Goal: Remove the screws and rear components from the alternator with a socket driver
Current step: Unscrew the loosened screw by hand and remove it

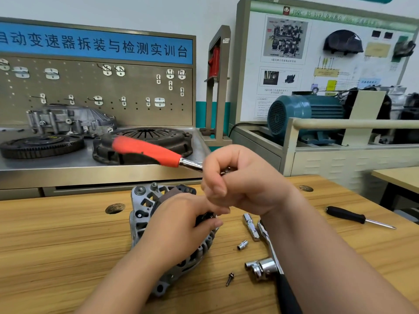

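The grey alternator [145,214] lies on the wooden table, rear side up. My left hand [181,225] lies over its middle, fingers curled round a dark rear part there. Above it, my right hand [235,182] grips the metal shaft of a socket driver with a red handle [147,150]; the handle points up and left and looks blurred. The driver's tip is hidden behind my fingers. One removed screw [230,278] lies on the table to the alternator's right.
Right of the alternator lie a ratchet wrench with a black handle [272,266], an extension bar [251,226], a small socket [242,244] and a black screwdriver [358,217]. Behind the table a steel bench holds a clutch plate [145,143] and flywheel [40,145].
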{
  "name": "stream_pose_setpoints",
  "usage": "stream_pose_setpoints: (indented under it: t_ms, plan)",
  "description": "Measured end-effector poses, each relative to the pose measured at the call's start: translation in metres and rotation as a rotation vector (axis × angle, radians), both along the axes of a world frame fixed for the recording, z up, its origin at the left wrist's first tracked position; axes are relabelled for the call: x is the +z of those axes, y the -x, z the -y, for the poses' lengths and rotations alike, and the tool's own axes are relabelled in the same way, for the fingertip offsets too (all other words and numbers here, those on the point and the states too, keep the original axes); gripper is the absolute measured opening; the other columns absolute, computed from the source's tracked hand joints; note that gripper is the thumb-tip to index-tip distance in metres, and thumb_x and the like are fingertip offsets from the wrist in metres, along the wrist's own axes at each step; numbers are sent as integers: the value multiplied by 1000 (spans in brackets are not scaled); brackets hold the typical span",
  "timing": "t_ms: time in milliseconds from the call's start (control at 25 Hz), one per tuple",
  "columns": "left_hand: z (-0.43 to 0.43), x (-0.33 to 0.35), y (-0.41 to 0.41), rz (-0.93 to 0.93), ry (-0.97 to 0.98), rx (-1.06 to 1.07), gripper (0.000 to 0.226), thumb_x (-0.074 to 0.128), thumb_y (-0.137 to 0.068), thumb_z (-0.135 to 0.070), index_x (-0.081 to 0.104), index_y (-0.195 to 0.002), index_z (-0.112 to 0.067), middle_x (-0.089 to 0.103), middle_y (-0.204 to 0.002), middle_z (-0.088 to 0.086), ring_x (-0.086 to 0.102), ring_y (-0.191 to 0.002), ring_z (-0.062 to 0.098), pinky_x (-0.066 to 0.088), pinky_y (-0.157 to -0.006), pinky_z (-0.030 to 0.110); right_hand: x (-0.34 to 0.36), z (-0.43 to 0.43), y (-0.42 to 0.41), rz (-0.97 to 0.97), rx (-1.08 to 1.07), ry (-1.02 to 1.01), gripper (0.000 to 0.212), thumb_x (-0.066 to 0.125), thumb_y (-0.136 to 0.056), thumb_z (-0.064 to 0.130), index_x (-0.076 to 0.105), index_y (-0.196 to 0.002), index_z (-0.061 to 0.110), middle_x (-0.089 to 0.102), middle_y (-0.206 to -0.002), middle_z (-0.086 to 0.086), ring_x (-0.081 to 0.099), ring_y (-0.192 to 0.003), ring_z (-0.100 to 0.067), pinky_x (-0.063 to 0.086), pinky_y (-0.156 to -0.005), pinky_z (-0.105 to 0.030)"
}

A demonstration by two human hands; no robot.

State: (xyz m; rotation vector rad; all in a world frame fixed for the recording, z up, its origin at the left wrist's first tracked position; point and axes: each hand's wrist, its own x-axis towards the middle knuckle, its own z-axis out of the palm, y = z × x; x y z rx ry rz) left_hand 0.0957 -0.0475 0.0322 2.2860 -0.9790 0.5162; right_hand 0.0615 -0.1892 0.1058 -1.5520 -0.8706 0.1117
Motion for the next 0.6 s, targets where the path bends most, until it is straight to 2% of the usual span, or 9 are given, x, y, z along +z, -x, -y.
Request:
stream_pose_setpoints:
  t_ms: [80,200,280,320,360,440,520,600]
  plan:
    - [1,-1,-1,5,8,-4,8,63,-83,-41,68,-88,-39,64,-87,-21,50,-86,-8,39,-75,9,-1,2,-4,-31,7,-58,45,40,-70,-13,63,-52,22,45,-44,12,30,-36,-4,20,-44,-34]
    - [3,0,-1,15,-16,21,23,55,-82,-43,60,-70,-24,58,-68,-9,50,-71,4,43,-64,26,-16,-14,-4,4,-403,-334,34,44,-68,-1,61,-53,23,40,-43,11,30,-37,-5,30,-45,-29]
    - [5,1,-1,33,-45,26,28,48,-80,-46,63,-74,-24,58,-69,-8,50,-70,6,44,-64,30,-25,-23,-2,95,-650,-417,30,45,-67,5,62,-53,26,37,-43,10,30,-39,-9,31,-50,-36]
    - [5,1,-2,32,-44,30,30,47,-79,-47,63,-75,-23,59,-69,-7,50,-70,6,45,-65,30,-26,-23,-2,116,-670,-402,30,45,-66,5,62,-53,26,37,-42,10,30,-39,-9,31,-51,-37]
    - [4,0,-2,30,-39,35,29,49,-79,-47,63,-73,-22,58,-69,-6,50,-70,6,45,-65,28,-23,-20,-3,106,-597,-343,30,44,-65,3,61,-53,25,37,-42,10,30,-38,-7,31,-49,-36]
    - [3,-1,-1,23,-1,27,20,58,-80,-44,65,-75,-27,61,-73,-10,50,-77,3,43,-67,18,-9,-9,-5,24,-244,-155,34,44,-65,-4,61,-52,23,40,-42,10,31,-35,-5,32,-44,-27]
    - [1,0,0,18,10,8,6,63,-81,-42,67,-85,-45,61,-79,-25,48,-87,-10,38,-73,7,5,1,-6,-77,96,-3,34,48,-64,-7,63,-52,20,44,-44,10,32,-36,-3,29,-41,-24]
    - [1,-1,1,10,9,-6,11,63,-81,-42,62,-88,-50,57,-77,-33,47,-88,-15,37,-75,5,7,6,-9,-86,143,20,32,50,-65,-6,64,-52,20,45,-45,10,32,-37,-3,25,-42,-27]
